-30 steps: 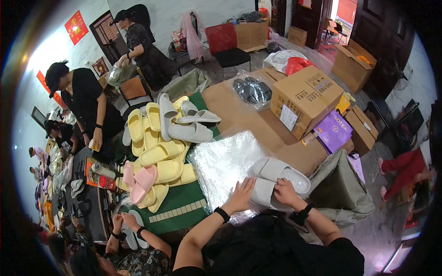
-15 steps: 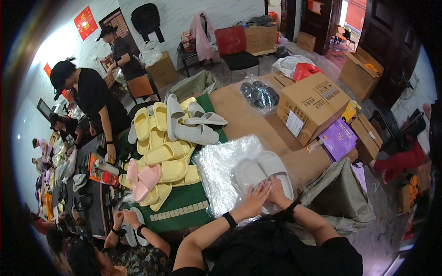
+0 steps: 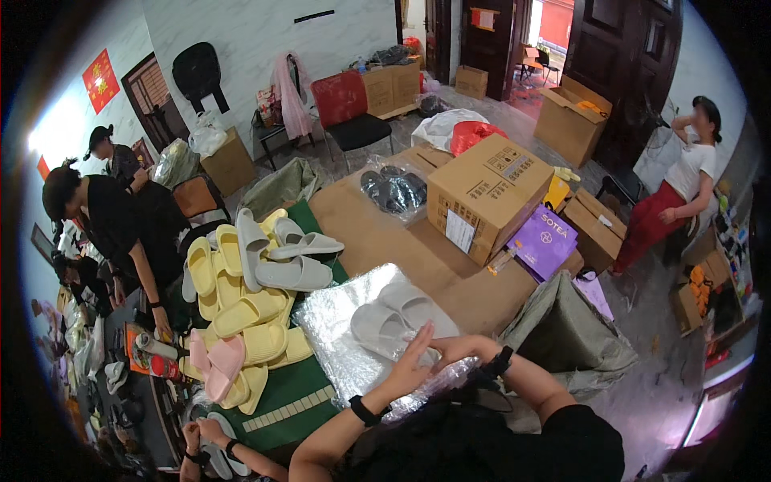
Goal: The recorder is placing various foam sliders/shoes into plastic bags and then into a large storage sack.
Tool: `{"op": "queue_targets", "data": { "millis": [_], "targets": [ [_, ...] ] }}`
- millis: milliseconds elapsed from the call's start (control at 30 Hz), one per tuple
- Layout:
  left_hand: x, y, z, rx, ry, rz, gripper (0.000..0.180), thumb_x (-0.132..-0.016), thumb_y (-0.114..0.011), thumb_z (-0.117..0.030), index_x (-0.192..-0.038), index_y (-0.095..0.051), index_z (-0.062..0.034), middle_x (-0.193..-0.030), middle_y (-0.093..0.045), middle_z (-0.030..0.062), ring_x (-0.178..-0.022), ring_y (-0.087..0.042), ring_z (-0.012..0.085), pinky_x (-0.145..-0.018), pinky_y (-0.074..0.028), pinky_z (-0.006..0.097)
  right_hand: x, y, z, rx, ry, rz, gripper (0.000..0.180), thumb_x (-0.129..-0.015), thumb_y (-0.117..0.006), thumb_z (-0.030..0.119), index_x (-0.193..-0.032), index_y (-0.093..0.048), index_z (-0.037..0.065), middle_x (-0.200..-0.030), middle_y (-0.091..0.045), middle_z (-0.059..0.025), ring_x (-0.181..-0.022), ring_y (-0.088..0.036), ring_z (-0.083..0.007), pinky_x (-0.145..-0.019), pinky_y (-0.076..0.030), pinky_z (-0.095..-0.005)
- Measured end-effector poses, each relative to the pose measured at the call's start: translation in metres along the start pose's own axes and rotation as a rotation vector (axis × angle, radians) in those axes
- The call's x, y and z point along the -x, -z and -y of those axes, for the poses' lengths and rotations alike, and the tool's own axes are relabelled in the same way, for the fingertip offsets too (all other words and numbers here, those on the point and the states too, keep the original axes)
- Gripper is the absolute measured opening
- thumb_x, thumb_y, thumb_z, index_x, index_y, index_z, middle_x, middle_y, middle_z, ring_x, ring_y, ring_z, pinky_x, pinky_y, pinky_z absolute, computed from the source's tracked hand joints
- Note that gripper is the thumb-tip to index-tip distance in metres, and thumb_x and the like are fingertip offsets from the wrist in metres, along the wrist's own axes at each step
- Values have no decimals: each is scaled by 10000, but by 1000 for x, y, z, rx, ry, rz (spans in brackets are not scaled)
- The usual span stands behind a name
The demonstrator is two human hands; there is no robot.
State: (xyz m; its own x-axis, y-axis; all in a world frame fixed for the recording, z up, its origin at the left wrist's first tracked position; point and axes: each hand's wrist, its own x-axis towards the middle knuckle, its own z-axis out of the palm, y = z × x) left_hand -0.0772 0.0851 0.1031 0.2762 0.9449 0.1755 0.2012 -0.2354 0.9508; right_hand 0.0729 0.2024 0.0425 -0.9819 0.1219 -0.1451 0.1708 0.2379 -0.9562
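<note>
A pair of light grey slippers (image 3: 384,323) lies in a clear plastic bag (image 3: 438,319) on a stack of shiny clear bags (image 3: 333,320) in front of me. My left hand (image 3: 411,363) is at the near end of the slippers, its fingers stretched out and pointing away. Close against it, my right hand (image 3: 456,350) has its fingers bent in at the near edge of the bag; its fingertips are partly hidden. To the left rises a heap of yellow slippers (image 3: 239,313), with more grey slippers (image 3: 295,273) on top and pink slippers (image 3: 223,365) at its near side.
A cardboard box (image 3: 490,197), purple bags (image 3: 542,243) and bagged dark slippers (image 3: 393,191) are on the table's far side. An open woven sack (image 3: 554,345) stands at right. A co-worker's hands (image 3: 202,438) hold grey slippers at lower left. Another person (image 3: 679,177) stands at far right.
My view has swung right, bringing the person at far right into sight. My hands have drawn back from on top of the bagged slippers to their near end.
</note>
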Motion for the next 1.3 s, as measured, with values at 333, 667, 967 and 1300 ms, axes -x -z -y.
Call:
{"op": "queue_targets", "data": {
  "millis": [333,667,967,1300],
  "targets": [
    [47,-3,45,-743,249,-194,685,-706,-544,-120,-1356,-328,-119,-1410,-241,194,-1307,-186,393,-1042,-149,538,-63,72,76,195,90,-1040,262,-853,-549,206,-1063,-572,51,-1063,-574,-153,-990,-525,-266,-844,-405,-356],
    [132,-17,113,-804,717,-166,497,-753,-533,-148,-1242,-477,-79,-1384,-293,189,-1297,-242,353,-1036,-204,531,-73,33,0,616,-192,-1097,504,-774,-579,94,-1224,-410,-59,-1162,-478,-253,-1088,-449,-393,-955,-343,-409],
    [166,155,106,-637,890,-1085,671,-741,-626,-178,-1304,-326,29,-1351,-301,245,-1175,-360,433,-982,-316,435,-70,-98,-103,892,-237,330,479,-830,-517,407,-1202,-461,111,-1229,-462,-231,-1089,-475,-408,-914,-383,-512],
    [242,261,109,-635,1126,-1594,879,-693,-693,-373,-1352,-248,1,-1330,-349,241,-1230,-346,371,-974,-325,456,-82,-102,-134,753,-280,390,495,-823,-514,348,-1190,-428,27,-1192,-431,-328,-1080,-443,-476,-871,-429,-468]
  ]
}}
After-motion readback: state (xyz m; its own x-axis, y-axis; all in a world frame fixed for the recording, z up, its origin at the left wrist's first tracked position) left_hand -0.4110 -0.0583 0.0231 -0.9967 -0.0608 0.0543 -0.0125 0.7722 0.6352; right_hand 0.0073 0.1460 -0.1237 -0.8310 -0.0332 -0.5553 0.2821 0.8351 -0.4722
